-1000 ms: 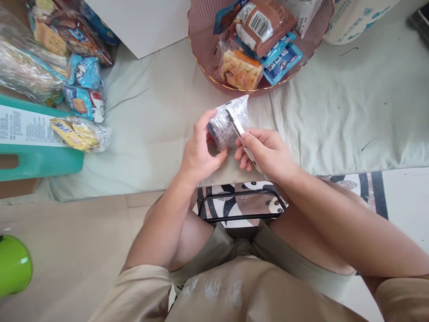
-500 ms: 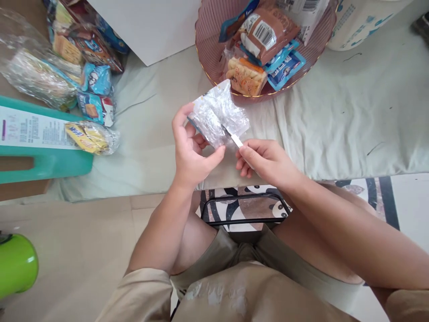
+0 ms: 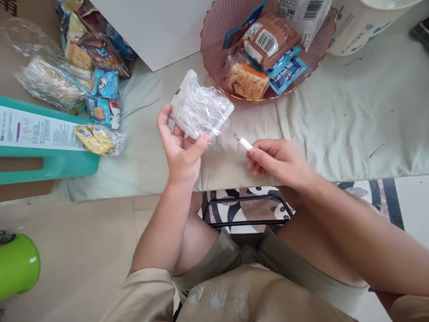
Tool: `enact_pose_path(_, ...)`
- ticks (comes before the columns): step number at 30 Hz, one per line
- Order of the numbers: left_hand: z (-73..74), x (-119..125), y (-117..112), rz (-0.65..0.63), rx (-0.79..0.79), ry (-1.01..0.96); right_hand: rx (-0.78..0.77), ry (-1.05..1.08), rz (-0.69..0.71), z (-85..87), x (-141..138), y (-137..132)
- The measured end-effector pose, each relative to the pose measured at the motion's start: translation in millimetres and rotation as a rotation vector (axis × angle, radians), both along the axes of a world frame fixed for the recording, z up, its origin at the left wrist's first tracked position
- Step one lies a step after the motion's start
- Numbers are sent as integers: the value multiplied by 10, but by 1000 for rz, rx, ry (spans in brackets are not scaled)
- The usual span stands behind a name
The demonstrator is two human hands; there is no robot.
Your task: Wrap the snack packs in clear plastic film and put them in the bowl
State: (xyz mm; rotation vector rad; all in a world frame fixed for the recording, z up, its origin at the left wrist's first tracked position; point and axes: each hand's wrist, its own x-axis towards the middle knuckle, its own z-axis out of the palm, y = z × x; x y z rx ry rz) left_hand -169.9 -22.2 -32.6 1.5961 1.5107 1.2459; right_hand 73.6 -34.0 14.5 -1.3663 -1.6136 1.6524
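Note:
My left hand (image 3: pixel 182 150) grips a flat, roughly square package wrapped in crinkled clear plastic (image 3: pixel 201 105) by its lower left side, tilted above the cloth. What lies inside the wrap I cannot make out. In my right hand (image 3: pixel 279 161) is a small white-handled knife (image 3: pixel 245 143), its short dark tip pointing up and left toward the package but apart from it. Just beyond the package stands a pink ribbed bowl (image 3: pixel 211 58) with a gold rim, holding several wrapped snacks (image 3: pixel 250 80).
Greenish cloth (image 3: pixel 362 116) covers the surface. At left lie a teal container (image 3: pixel 77 165), a yellow snack packet (image 3: pixel 97 139) and several wrapped snacks (image 3: pixel 103 109). A white box (image 3: pixel 157 31) stands behind, a white tub (image 3: pixel 362 31) at back right. A green bin (image 3: pixel 18 266) is on the floor.
The package has moved left and turned in my left hand. My right hand has drawn the knife back to the right, off the plastic wrap.

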Motion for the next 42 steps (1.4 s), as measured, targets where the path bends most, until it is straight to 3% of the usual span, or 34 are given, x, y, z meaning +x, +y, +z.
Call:
enact_pose_path(5, -59, -23, -8, 5, 5, 43, 605, -440, -158, -110, 339, 123)
enact_pose_path(7, -66, 33, -44, -12, -22, 24, 718, -559, -142, -177, 433, 160)
enact_pose_path(11, -50, 152, -161, -14, -87, 87, 721, -701, -61, -240, 531, 206)
enact_pose_path(17, 15, 144, -237, 40, -51, 481, 802, -772, -122, -290, 711, 326)
enact_pose_path(19, 34, 131, -209, -5, 13, 523, 782, -761, -156, -328, 773, 377)
enact_pose_path(23, 75, 165, -160, -209, 80, 520, 750, -778, -239, -383, 806, 449)
enact_pose_path(26, 116, 201, -160, -225, 63, 511, 754, -777, -325, -364, 743, 451)
enact_pose_path(30, 169, 216, -169, -153, 33, 393, 777, -725, -316, -282, 556, 373)
enact_pose_path(33, 190, 240, -169, -140, -43, 153, 838, -557, -147, -241, 368, 284)
enact_pose_path(37, 166, 270, -159, -232, -291, -222, 863, -358, 79, -238, 189, 198)
enact_pose_path(40, 111, 242, -130, -252, -408, -299, 812, -343, 166, -240, 172, 188)
enact_pose_path(42, 77, 210, -97, -204, -380, -285, 763, -374, 181, -237, 200, 196)
